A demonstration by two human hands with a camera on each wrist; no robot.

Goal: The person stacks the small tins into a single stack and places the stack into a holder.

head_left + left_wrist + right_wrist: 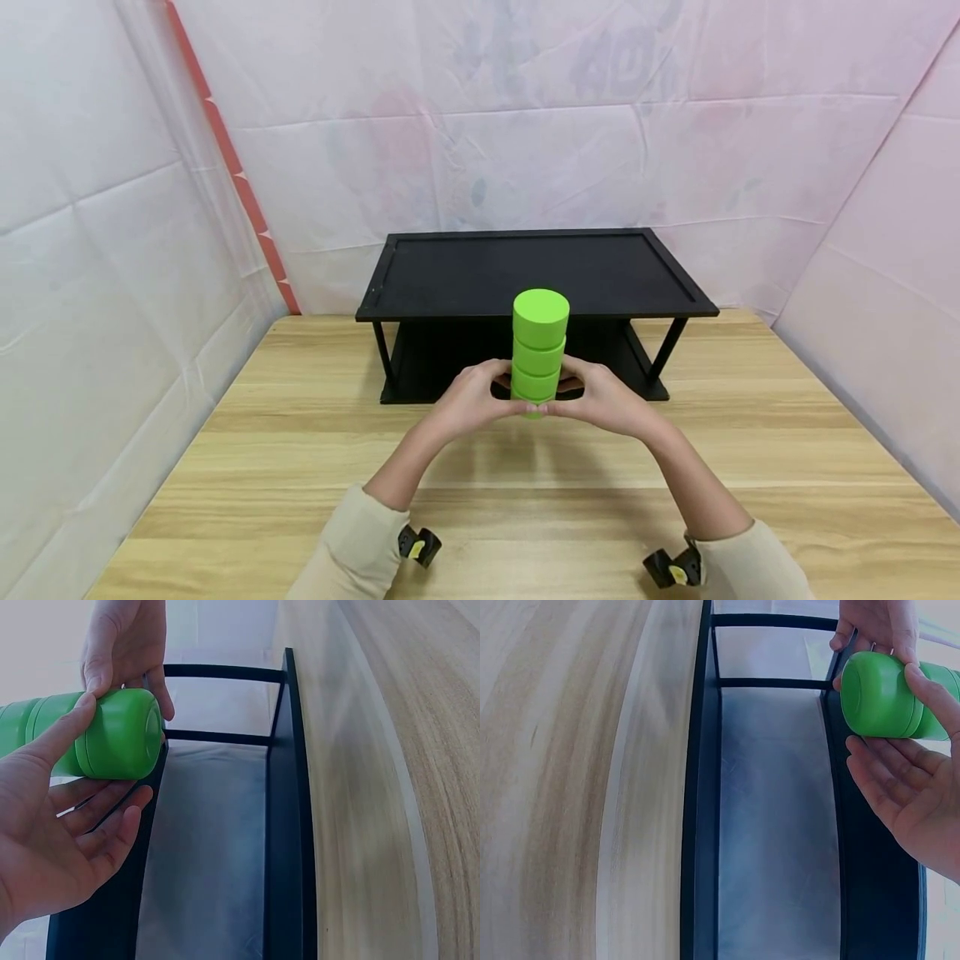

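A bright green cylinder [538, 346] with a flat top and grooves around it stands upright between my two hands, lifted above the table. My left hand [477, 392] holds its lower part from the left, my right hand [596, 396] from the right. Both thumbs meet on its near side, while the fingers reach behind it. In the left wrist view, the rounded base of the green cylinder [124, 735] pokes out past the left hand [52, 832]. The right wrist view shows the right hand [922, 780] around the same lower part.
Just behind the hands is a black two-level rack [517, 271] with a flat top board, thin posts and a lower shelf. It stands at the far side of the wooden table [300, 467]. White sheeting [525, 158] hangs behind and along both sides.
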